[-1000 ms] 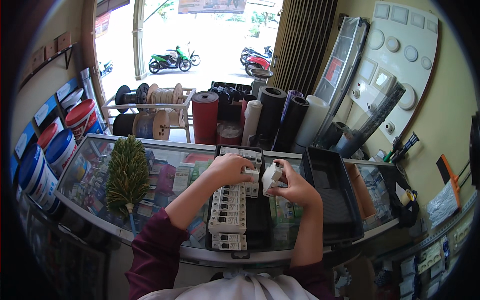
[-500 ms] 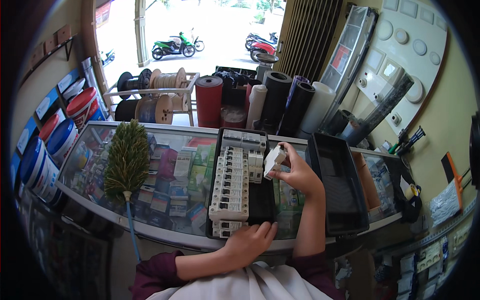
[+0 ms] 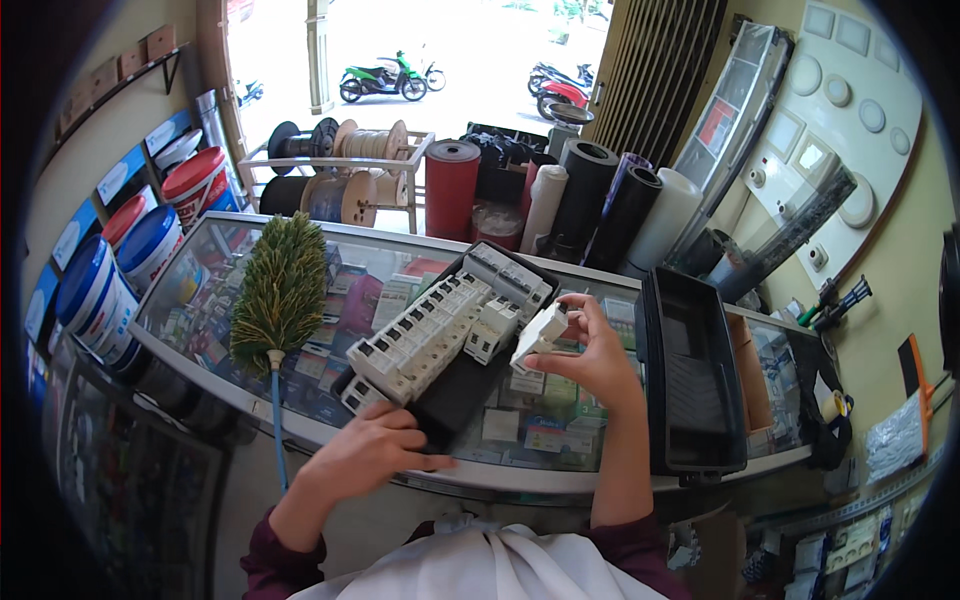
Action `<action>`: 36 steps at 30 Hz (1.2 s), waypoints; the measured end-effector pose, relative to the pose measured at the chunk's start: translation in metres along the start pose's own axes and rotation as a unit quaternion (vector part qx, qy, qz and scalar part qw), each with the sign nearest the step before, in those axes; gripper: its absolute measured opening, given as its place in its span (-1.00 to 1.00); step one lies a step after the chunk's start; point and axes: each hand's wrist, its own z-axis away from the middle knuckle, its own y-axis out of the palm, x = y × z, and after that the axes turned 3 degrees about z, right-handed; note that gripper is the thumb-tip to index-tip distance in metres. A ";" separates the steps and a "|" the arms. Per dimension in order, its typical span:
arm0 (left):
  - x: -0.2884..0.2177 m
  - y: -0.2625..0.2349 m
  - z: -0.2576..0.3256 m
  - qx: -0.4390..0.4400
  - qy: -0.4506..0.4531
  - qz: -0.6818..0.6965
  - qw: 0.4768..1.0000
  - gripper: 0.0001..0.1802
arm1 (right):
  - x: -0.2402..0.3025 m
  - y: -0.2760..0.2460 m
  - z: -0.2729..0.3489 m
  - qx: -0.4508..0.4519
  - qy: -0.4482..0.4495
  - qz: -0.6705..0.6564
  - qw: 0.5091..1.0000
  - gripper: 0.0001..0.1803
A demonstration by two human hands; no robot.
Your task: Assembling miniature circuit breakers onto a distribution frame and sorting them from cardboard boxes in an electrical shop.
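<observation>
Breaker: white breaker (image 3: 540, 335) pinched in right hand (image 3: 590, 355), lifted just above the glass counter (image 3: 300, 420)
Tray: black tray (image 3: 450, 385) holds rows of breakers (image 3: 420, 335)
Change: left hand (image 3: 375, 450), on the rows a second ago, has drawn back; now its loosely curled fingers rest on the tray's near edge

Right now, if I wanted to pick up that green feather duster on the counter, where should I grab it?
Probably by the thin blue handle, coming from the counter's near edge: it sticks out past the glass counter there, bare and easy to close fingers around, while the green duster head is bushy and soft.
</observation>
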 end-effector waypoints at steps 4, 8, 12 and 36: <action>0.022 -0.008 0.024 -0.053 -0.023 -0.016 0.998 -0.50 | 0.005 0.030 -0.006 0.005 0.010 0.008 1.000 -0.14; 0.030 -0.013 0.034 -0.052 -0.043 -0.031 0.997 -0.50 | 0.002 0.051 -0.016 -0.038 -0.013 0.095 0.995 -0.14; 0.016 -0.037 0.021 -0.113 -0.109 0.086 0.984 -0.56 | 0.005 0.060 -0.021 -0.055 0.009 0.148 0.987 -0.11; 0.043 0.025 -0.085 -0.096 -0.235 0.127 0.959 -0.47 | -0.027 0.042 -0.038 -0.033 -0.154 0.274 0.949 -0.78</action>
